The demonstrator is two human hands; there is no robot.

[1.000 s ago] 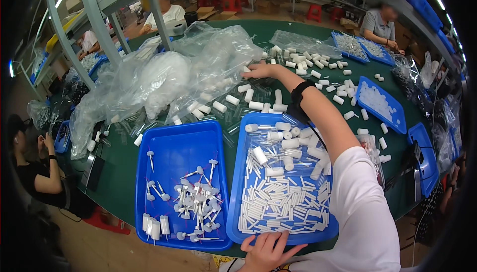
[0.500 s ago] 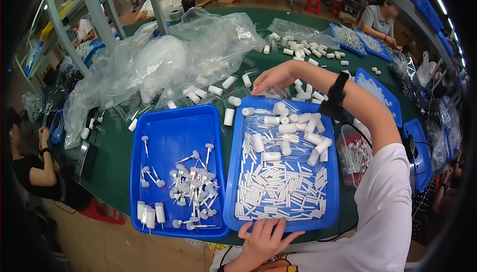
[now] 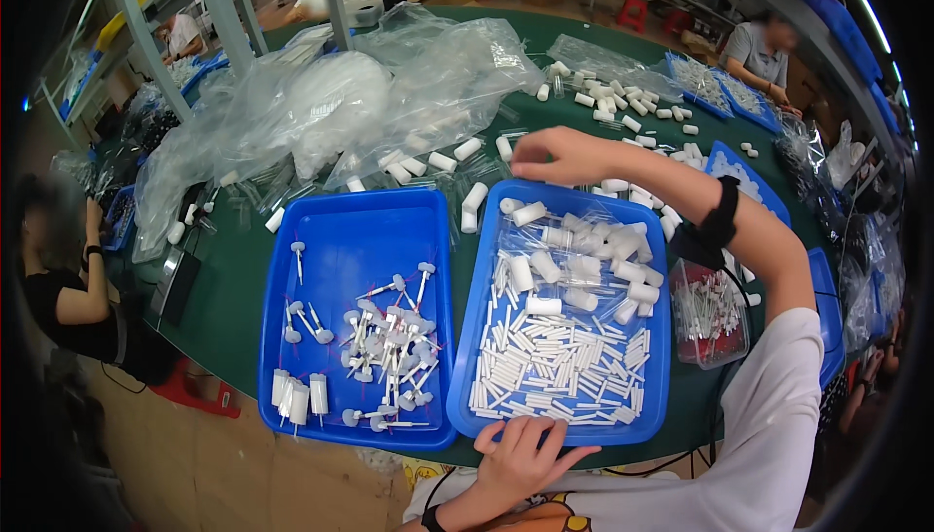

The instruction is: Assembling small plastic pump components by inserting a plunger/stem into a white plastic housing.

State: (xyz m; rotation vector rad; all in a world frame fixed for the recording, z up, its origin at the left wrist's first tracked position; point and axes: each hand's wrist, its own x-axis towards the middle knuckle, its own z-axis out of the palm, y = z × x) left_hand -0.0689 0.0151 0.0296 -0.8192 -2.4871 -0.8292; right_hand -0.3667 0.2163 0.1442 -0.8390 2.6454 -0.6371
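In front of me a blue tray (image 3: pixel 460 376) carries white foam-like cylinders (image 3: pixel 584 269) in its far half and short thin white rods (image 3: pixel 559 367) in its near half. My left hand (image 3: pixel 525 462) grips its near rim, fingertips over the edge and thumb stretched to the right. Reaching round the right side, my right hand (image 3: pixel 559 156) hovers at the far rim with fingers loosely bent and apart, nothing visible in them. The left blue tray (image 3: pixel 360 216) contains small assemblies with grey heads, white stems and thin red wires (image 3: pixel 389 342), plus several white cylinders on stems (image 3: pixel 297 396).
Clear plastic bags (image 3: pixel 331 94) spread over the green table (image 3: pixel 229 284) at the far left. Loose white cylinders (image 3: pixel 623 99) and clear tubes lie beyond the trays. A clear box (image 3: pixel 710 323) of red-and-white parts stands right. Other people sit around the table.
My right hand has moved slightly right along the far rim, its fingers more bent. More white cylinders lie in the right tray. My left hand stays at the near rim; the view has shifted.
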